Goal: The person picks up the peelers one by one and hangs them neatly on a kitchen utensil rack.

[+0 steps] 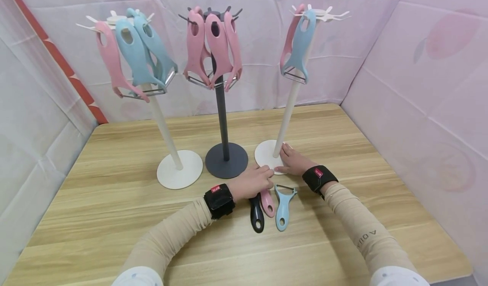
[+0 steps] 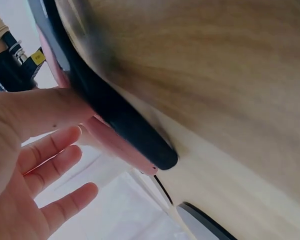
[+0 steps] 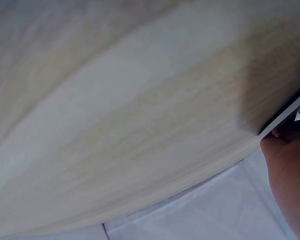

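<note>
My left hand (image 1: pixel 253 182) lies over the upper ends of a black peeler (image 1: pixel 257 216) and a pink peeler (image 1: pixel 268 203) on the table. In the left wrist view its thumb reaches the black peeler (image 2: pixel 122 112), while three other fingers (image 2: pixel 57 155) are loosely bent and apart from it. Whether the hidden index finger pinches a peeler does not show. A light-blue peeler (image 1: pixel 283 209) lies just right of these, blade end away from me. My right hand (image 1: pixel 295 161) grips the edge of the right white stand's round base (image 1: pixel 263 152), thumb on the near side.
A white stand (image 1: pixel 164 125) at left carries pink and blue peelers; a dark grey stand (image 1: pixel 222 112) in the middle carries pink ones. On the right stand's pole (image 1: pixel 289 104) hang one pink and one blue peeler. Fabric walls (image 1: pixel 251 36) enclose the wooden table (image 1: pixel 95 218).
</note>
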`<state>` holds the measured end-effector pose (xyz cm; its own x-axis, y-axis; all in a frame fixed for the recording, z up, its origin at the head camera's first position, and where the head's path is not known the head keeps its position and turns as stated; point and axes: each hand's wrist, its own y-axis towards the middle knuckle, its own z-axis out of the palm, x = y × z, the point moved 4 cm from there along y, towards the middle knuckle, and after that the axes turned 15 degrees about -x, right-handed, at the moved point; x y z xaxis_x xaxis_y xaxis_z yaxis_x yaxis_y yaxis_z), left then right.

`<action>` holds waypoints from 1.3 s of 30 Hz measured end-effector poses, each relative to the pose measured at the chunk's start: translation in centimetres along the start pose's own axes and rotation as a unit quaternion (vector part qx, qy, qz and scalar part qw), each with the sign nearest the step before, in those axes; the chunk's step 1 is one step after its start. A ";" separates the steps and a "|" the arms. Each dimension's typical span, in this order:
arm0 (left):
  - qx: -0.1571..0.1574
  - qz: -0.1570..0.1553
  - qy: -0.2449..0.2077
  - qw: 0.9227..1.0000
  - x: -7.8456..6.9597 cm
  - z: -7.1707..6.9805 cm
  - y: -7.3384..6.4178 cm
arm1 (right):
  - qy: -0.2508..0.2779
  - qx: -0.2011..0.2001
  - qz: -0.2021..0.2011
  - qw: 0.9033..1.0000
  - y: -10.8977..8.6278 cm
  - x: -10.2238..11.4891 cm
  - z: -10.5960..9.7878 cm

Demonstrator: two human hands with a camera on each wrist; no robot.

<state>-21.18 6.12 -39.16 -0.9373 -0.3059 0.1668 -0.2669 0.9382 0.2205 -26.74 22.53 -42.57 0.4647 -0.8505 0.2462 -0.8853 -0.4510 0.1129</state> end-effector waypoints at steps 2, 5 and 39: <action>-0.002 -0.002 -0.002 1.000 0.1 -0.2 -0.1 | 0.006 -0.007 -0.002 1.000 0.0 0.2 -0.2; -0.010 -0.013 -0.022 1.000 0.4 -0.6 -0.3 | 0.011 -0.015 -0.003 1.000 0.0 0.4 -0.4; -0.519 -0.289 -0.327 0.735 8.9 -12.1 3.4 | 0.017 -0.017 -0.008 1.000 0.2 -0.1 0.1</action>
<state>-27.72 4.58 -25.28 -0.7320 -0.1429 -0.6661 -0.6665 -0.0522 0.7437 -26.95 22.56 -42.65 0.4793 -0.8332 0.2760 -0.8777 -0.4550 0.1504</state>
